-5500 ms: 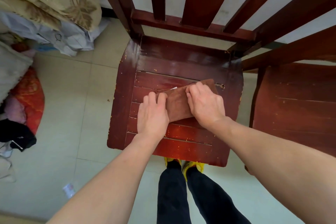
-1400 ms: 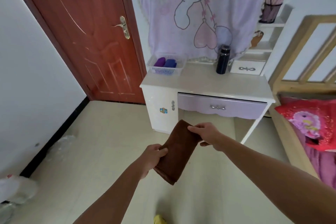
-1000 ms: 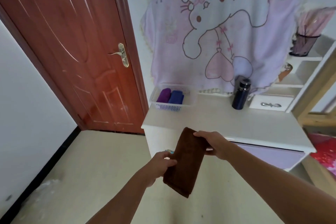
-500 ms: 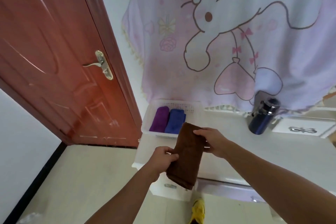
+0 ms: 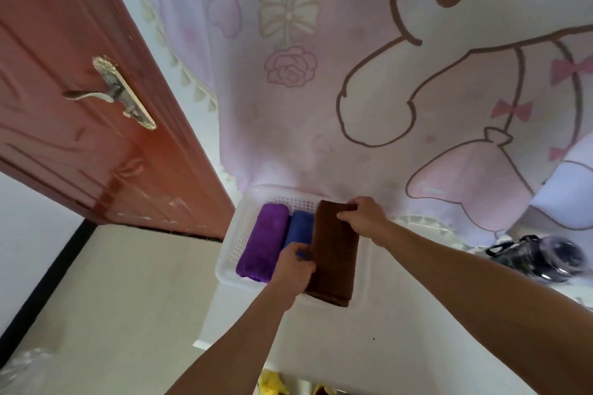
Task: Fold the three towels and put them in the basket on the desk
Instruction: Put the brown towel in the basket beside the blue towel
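- Your right grip (image 5: 362, 218) is clamped on the far end of the brown towel (image 5: 335, 260), fingers curled over its top edge.
- Your left grip (image 5: 293, 269) is closed on the same towel's long left edge, down toward its near half.
- Between your two grips the towel is a long, narrow folded strip, held over the right side of the basket (image 5: 234, 234).
- The end nearest you, just past your left grip, sticks out beyond the basket's near rim over the tabletop (image 5: 369, 346). I'd call it not yet seated.
- Tucked right against your left grip is the blue towel (image 5: 301, 228), folded and lying in the basket, its near end hidden under that grip.
- One place further left sits the purple towel (image 5: 263, 244), also folded, against the basket's left wall.
- Score so far, as I read it: two towels in, the third folded and right at the basket.
- What's left: lower the brown one into the slot to the right of the blue, pull its near end inside the rim, then let go with both grips.
- Well off to the right of your right grip a dark bottle (image 5: 539, 258) sits on the tabletop, out of your way.
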`<action>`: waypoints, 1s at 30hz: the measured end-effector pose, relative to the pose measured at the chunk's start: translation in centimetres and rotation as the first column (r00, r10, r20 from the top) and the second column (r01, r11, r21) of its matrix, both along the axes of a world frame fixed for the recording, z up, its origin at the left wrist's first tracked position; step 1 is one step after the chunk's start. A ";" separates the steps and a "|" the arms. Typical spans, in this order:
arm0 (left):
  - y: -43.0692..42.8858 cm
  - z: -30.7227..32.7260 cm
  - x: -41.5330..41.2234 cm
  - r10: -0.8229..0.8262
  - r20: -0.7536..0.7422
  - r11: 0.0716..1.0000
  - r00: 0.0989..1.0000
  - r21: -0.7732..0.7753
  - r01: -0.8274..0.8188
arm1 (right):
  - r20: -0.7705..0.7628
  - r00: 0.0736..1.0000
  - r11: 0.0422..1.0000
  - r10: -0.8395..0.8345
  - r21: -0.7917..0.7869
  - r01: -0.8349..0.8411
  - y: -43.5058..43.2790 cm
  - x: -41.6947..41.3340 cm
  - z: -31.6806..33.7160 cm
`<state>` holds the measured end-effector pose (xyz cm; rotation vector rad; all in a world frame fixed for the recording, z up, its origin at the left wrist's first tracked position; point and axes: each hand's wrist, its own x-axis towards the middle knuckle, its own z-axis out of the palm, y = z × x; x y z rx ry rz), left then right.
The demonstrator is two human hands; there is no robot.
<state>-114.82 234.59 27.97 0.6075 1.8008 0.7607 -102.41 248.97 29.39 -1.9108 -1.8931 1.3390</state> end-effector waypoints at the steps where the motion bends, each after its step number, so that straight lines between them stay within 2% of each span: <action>1: 0.5 -0.8 0.2 -0.012 -0.022 1.000 1.000 -0.019 0.011 | 0.110 0.990 0.995 0.087 0.047 -0.092 0.4 -0.2 -0.5; 4: 1.4 -3.3 0.9 -0.078 -0.093 0.994 0.993 -0.082 0.070 | 0.421 0.862 0.928 0.284 0.107 -0.358 1.2 -0.8 -1.8; 8: 2.1 -5.0 1.9 -0.114 -0.204 0.992 0.972 -0.068 0.102 | 0.620 0.682 0.797 0.388 0.146 -0.586 1.6 -1.2 -2.9; 10: 2.3 -5.1 2.3 -0.123 -0.267 0.992 0.956 -0.053 0.113 | 0.668 0.622 0.738 0.409 0.160 -0.656 1.6 -1.1 -3.1; 13: 2.3 -4.9 2.3 -0.130 -0.339 0.991 0.932 -0.018 0.132 | 0.679 0.611 0.694 0.407 0.205 -0.690 1.4 -0.7 -3.2; 16: 2.1 -4.6 1.7 -0.148 -0.388 0.986 0.910 0.014 0.166 | 0.717 0.590 0.558 0.371 0.336 -0.759 1.0 -0.2 -3.0; 18: 1.8 -4.3 1.3 -0.150 -0.432 0.982 0.890 0.041 0.185 | 0.677 0.586 0.475 0.446 0.376 -0.796 0.4 -0.2 -3.2; 19: 1.6 -4.2 1.1 -0.160 -0.484 0.975 0.860 0.061 0.216 | 0.642 0.573 0.457 0.510 0.362 -0.813 0.2 -0.2 -3.5; 21: 0.7 -4.1 0.7 -0.246 -0.624 0.923 0.741 0.083 0.376 | 0.603 0.524 0.457 0.602 0.277 -0.845 -0.2 -0.2 -4.5; 23: -0.2 -4.5 0.3 -0.414 -0.685 0.811 0.600 0.022 0.585 | 0.581 0.515 0.500 0.630 0.203 -0.842 -0.4 -0.1 -5.8; 25: -0.9 -4.9 0.0 -0.596 -0.661 0.681 0.456 -0.115 0.723 | 0.565 0.544 0.556 0.621 0.172 -0.813 -0.5 -0.4 -7.0; 27: -1.2 -4.9 -0.3 -0.664 -0.658 0.607 0.356 -0.195 0.770 | 0.576 0.543 0.563 0.611 0.165 -0.810 -0.4 -0.9 -7.7; 30: -1.3 -4.8 -0.4 -0.692 -0.664 0.562 0.285 -0.246 0.790 | 0.574 0.561 0.556 0.596 0.210 -0.805 0.0 -1.2 -7.6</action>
